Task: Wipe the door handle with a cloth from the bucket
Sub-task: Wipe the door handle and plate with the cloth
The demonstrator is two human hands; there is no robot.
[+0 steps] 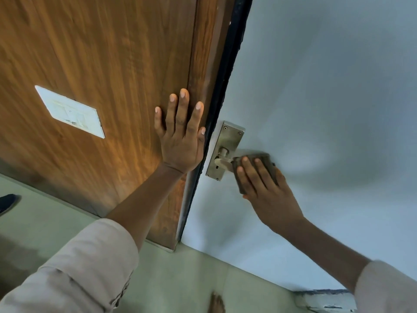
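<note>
The right hand (266,188) clasped a dark cloth (261,161) around the lever handle (222,162); the left hand (180,136) lay flat, fingers spread, on the wooden panel (101,53).

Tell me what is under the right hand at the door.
Under the right hand is a dark cloth, pressed around the door handle. Only the lever's inner stub by the metal plate shows; the cloth and hand hide the remainder.

Two hands: left hand (180,141), right hand (266,188); one cloth (266,160); one door handle (223,162).
</note>
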